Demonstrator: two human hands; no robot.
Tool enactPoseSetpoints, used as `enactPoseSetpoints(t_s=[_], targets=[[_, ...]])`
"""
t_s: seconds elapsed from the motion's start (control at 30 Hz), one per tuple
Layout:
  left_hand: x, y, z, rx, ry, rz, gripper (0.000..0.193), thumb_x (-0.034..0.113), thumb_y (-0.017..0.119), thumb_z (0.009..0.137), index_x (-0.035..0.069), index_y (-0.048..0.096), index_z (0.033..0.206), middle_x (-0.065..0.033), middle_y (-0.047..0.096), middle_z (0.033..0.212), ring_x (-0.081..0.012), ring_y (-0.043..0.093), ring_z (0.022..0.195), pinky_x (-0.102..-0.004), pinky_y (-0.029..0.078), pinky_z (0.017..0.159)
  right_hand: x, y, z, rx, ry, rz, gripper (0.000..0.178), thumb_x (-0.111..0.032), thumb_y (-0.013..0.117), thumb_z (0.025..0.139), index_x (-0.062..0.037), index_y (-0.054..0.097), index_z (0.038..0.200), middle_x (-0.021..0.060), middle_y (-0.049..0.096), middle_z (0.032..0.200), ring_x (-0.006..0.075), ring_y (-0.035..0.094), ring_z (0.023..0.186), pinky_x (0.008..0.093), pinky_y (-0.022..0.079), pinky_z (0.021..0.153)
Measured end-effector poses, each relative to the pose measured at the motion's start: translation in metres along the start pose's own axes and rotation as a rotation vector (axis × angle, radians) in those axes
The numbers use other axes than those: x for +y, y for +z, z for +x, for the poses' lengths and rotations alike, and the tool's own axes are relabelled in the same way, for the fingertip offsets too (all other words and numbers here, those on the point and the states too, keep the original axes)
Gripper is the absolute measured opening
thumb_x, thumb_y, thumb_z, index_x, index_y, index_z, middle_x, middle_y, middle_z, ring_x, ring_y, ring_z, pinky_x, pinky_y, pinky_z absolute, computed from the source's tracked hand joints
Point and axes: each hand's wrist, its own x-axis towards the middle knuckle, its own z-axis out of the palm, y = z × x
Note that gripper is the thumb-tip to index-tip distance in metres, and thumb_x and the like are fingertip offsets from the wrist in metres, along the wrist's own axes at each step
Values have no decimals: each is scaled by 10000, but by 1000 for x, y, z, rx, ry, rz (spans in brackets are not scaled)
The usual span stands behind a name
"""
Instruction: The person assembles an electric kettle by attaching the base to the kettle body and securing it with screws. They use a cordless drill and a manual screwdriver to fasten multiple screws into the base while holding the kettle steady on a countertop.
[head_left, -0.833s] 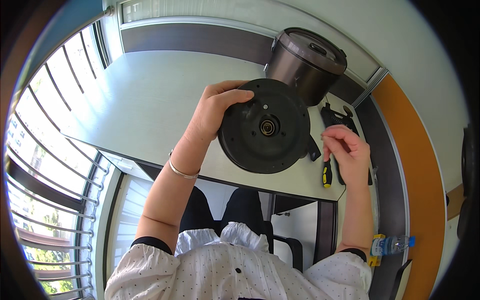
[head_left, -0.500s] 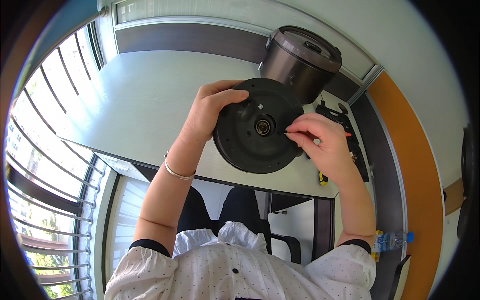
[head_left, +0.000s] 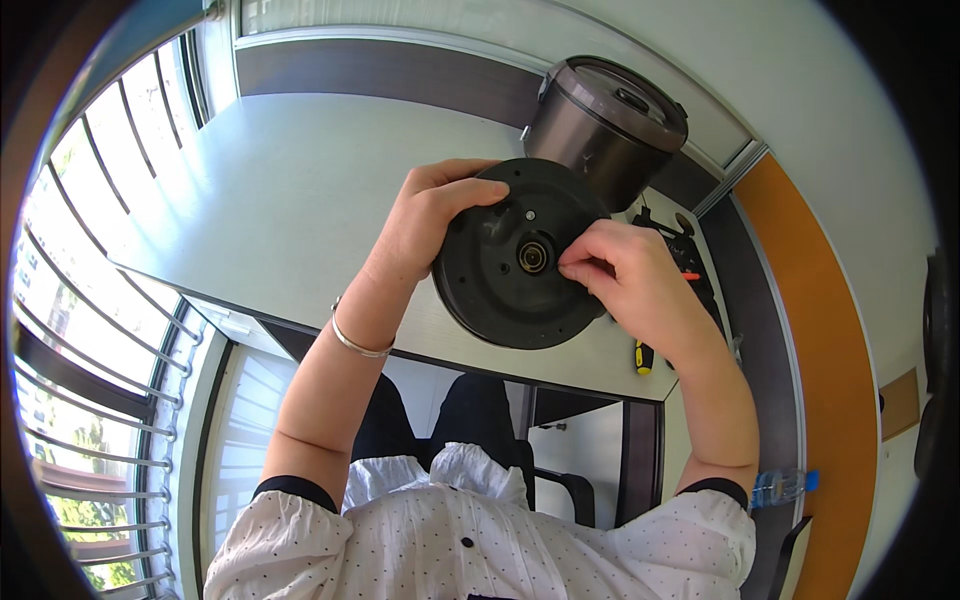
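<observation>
The head view shows a pale counter with a dark front edge, running below a dark wall panel. Bright light comes through the barred window on the left; an orange panel stands on the right wall. A brown lidded cooker sits at the counter's back right, with a black case, partly hidden, near it. A yellow-and-black handle lies near the front edge, and a clear bottle with a blue cap stands out beyond the right forearm. The round black disc is held up over the counter, its face toward the camera. The left hand has a firm grip on its upper-left rim, thumb on the face. The right hand has its grip pinched closed just right of the central hole; I cannot tell whether something small is between the fingertips.
</observation>
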Motion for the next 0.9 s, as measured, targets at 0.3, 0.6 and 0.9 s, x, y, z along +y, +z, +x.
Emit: enactPoseSetpoints(t_s=[0.3, 0.6, 0.9], targets=[[-1, -2, 0, 0, 44, 27, 365, 109, 606, 787, -129, 620, 1064, -157, 658, 869, -179, 629, 757, -257, 517, 680, 4, 1, 4, -14, -23, -51, 85, -27, 682, 762, 22, 622, 798, 109, 578, 747, 231, 587, 679, 313, 453, 600], [-2, -4, 3, -3, 20, -19, 376, 110, 606, 787, -127, 614, 1079, -159, 657, 871, -177, 629, 753, -255, 516, 671, 21, 16, -7, 377, -295, -167, 100, -66, 705, 749, -30, 671, 836, 72, 587, 799, 237, 564, 673, 312, 456, 588], [0, -5, 4, 24, -10, -33, 391, 109, 600, 792, -140, 597, 1095, -176, 659, 892, -192, 641, 766, -267, 530, 689, 15, 15, -29, 346, -466, -421, 229, -97, 725, 674, -61, 698, 898, 40, 564, 899, 241, 516, 820, 362, 410, 708]])
